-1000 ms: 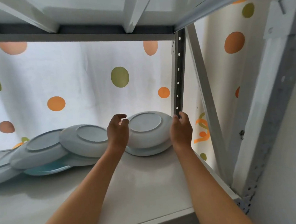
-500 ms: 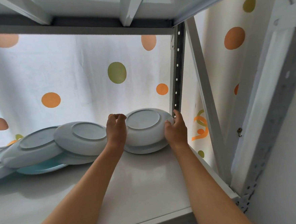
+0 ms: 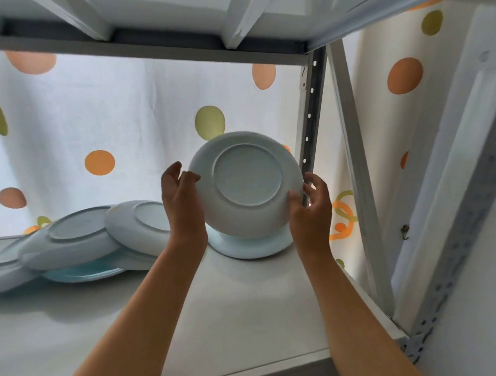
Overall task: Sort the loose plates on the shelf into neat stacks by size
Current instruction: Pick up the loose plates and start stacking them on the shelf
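Plates: one held plate (image 3: pixel 245 185) lifted, tilted, underside facing near; one plate on shelf (image 3: pixel 252 246) under it; overlapping pile (image 3: pixel 77 243) far left, about five.
Left hand (image 3: pixel 181 201): fingers curled on left rim.
Right hand (image 3: pixel 311 209): gripping right rim.
Shelf (image 3: pixel 221 322): white.

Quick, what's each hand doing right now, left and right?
Left hand: grips the left rim of the lifted plate.
Right hand: grips the plate's lower right rim.
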Demonstrator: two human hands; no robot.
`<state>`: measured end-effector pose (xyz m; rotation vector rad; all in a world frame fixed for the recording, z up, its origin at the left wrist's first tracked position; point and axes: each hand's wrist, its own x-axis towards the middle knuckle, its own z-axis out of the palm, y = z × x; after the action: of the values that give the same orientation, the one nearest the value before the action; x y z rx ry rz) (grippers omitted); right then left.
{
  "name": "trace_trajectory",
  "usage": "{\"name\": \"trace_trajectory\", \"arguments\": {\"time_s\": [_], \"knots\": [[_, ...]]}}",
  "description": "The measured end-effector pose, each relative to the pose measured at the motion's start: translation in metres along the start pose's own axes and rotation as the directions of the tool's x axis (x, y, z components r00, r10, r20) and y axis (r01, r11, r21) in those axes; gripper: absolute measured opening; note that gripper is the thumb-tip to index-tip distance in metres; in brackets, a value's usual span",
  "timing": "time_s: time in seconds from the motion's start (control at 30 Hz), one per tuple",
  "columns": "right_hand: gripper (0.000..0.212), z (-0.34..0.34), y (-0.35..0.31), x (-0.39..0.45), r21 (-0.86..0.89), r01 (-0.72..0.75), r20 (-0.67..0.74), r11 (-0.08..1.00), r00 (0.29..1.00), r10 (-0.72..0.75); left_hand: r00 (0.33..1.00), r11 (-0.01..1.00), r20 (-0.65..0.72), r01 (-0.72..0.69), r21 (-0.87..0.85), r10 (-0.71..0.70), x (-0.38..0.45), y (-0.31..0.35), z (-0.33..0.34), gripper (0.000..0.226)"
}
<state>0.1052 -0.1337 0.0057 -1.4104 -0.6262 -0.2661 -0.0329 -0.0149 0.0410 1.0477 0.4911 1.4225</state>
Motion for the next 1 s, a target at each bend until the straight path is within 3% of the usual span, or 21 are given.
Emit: {"name": "trace_trajectory", "arguments": {"time_s": [0.13, 0.2, 0.33, 0.43, 0.53, 0.67, 0.8, 1.0], "knots": [[0.048, 0.004, -0.005, -0.009, 0.018, 0.067, 0.032, 0.998, 0.997, -0.067, 0.985, 0.972, 0.029, -0.175, 0.155, 0.172, -0.01, 0.004, -0.003, 0.058], [0.051, 0.006, -0.006, -0.013, 0.028, 0.063, 0.041, 0.998, 0.997, -0.065, 0.985, 0.972, 0.026, -0.174, 0.155, 0.172, -0.017, 0.007, -0.003, 0.053], [0.047, 0.006, -0.009, -0.015, 0.136, -0.003, 0.055, 0.991, 0.998, -0.004, 0.985, 0.986, 0.042, -0.167, -0.001, 0.167, -0.026, 0.019, -0.01, 0.013], [0.039, 0.008, -0.016, -0.021, 0.164, 0.016, 0.066, 0.986, 0.997, -0.027, 0.975, 0.976, 0.035, -0.218, -0.032, 0.219, -0.032, 0.03, -0.02, 0.038], [0.044, 0.01, -0.027, -0.026, 0.195, 0.035, 0.044, 0.98, 0.998, -0.044, 0.965, 0.968, 0.087, -0.246, -0.045, 0.249, -0.04, 0.041, -0.027, 0.04], [0.03, 0.004, -0.033, -0.027, 0.277, 0.036, -0.007, 0.96, 0.999, -0.036, 0.957, 0.967, 0.144, -0.244, -0.075, 0.253, -0.047, 0.056, -0.037, 0.04], [0.03, 0.001, -0.043, -0.032, 0.419, -0.089, 0.056, 0.903, 0.996, 0.072, 0.975, 0.986, 0.162, -0.137, -0.092, 0.151, -0.05, 0.067, -0.051, 0.041], [0.034, -0.002, -0.053, -0.054, 0.55, -0.24, 0.116, 0.8, 0.971, 0.211, 0.967, 0.982, 0.179, -0.189, 0.021, 0.183, -0.059, 0.076, -0.072, 0.039]]}}
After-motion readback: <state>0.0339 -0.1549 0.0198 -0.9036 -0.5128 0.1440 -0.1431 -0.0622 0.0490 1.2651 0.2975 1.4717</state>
